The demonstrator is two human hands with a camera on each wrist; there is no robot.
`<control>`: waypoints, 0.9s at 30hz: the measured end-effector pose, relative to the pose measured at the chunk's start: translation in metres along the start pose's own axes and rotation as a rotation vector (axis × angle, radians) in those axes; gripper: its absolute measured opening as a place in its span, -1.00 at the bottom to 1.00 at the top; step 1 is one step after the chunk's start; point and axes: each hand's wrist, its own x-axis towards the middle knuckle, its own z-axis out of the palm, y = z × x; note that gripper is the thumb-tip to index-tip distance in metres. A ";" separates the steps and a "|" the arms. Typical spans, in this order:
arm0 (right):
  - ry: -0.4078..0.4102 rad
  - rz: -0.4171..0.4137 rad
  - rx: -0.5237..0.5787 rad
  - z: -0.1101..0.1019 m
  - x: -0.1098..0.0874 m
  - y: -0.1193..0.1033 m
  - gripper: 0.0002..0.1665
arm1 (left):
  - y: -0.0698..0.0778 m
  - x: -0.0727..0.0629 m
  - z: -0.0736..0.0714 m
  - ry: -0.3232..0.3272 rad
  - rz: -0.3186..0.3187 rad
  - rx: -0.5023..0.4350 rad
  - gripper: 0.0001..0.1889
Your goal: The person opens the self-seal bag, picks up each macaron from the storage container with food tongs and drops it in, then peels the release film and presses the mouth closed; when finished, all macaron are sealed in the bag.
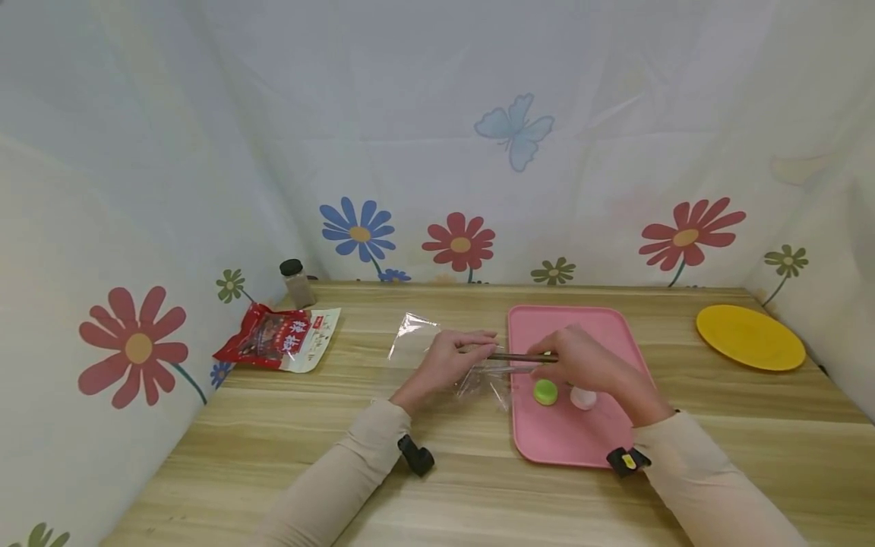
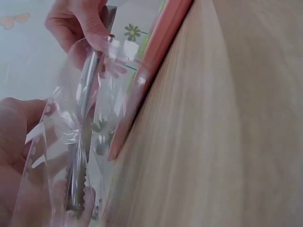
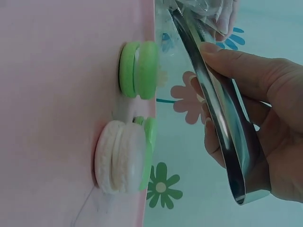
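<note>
My right hand (image 1: 581, 361) grips a pair of metal tongs (image 3: 225, 113) above the pink tray (image 1: 570, 444), with the tongs' bent end near the palm. The toothed tips point left, within the folds of a clear plastic bag (image 2: 61, 123). My left hand (image 1: 451, 361) holds that bag around the tips, left of the tray. Below the right hand, a green macaron (image 1: 545, 392) and a pale pinkish-white macaron (image 1: 583, 398) sit on the tray. Another green macaron (image 3: 150, 142) is partly hidden behind the pale one in the right wrist view.
A yellow plate (image 1: 750, 338) lies at the right on the wooden table (image 1: 472, 486). At the far left are a red and white food packet (image 1: 280, 336) and a small black-capped jar (image 1: 297, 283). A flower-printed curtain (image 1: 424, 152) encloses the back and sides.
</note>
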 end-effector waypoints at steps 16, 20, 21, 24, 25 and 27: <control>0.001 0.000 -0.044 -0.027 -0.013 0.013 -0.73 | -0.006 0.001 -0.008 0.047 0.001 -0.014 -0.70; -0.040 0.026 -0.049 -0.031 -0.014 0.015 -0.79 | -0.007 0.001 -0.008 0.052 0.015 -0.026 -0.70; -0.046 0.032 -0.053 -0.031 -0.013 0.014 -0.81 | -0.007 0.001 -0.008 0.053 0.018 -0.026 -0.70; -0.058 0.048 -0.074 -0.029 -0.011 0.014 -0.90 | -0.007 0.000 -0.008 0.058 0.016 -0.011 -0.72; -0.058 0.051 -0.078 -0.028 -0.010 0.014 -0.91 | -0.006 0.000 -0.008 0.056 0.013 -0.004 -0.73; -0.042 0.055 -0.093 -0.027 -0.010 0.013 -0.90 | -0.006 0.000 -0.007 0.051 0.008 0.006 -0.75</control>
